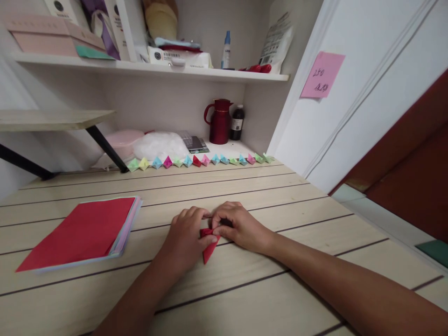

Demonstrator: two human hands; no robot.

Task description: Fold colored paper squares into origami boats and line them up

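A small folded piece of red paper [209,247] lies on the wooden table [245,289] in front of me. My left hand [187,235] presses on its left side with curled fingers. My right hand [236,226] pinches its upper right part between thumb and fingers. Most of the paper is hidden under the two hands; only a red point sticks out below them.
A stack of coloured paper sheets [84,233], red on top, lies at the left. A row of several small folded paper shapes [199,160] lines the table's far edge. Behind it stand a red jug [220,121], a dark bottle [237,123] and plastic bags. A pink note [322,74] sticks to the right wall.
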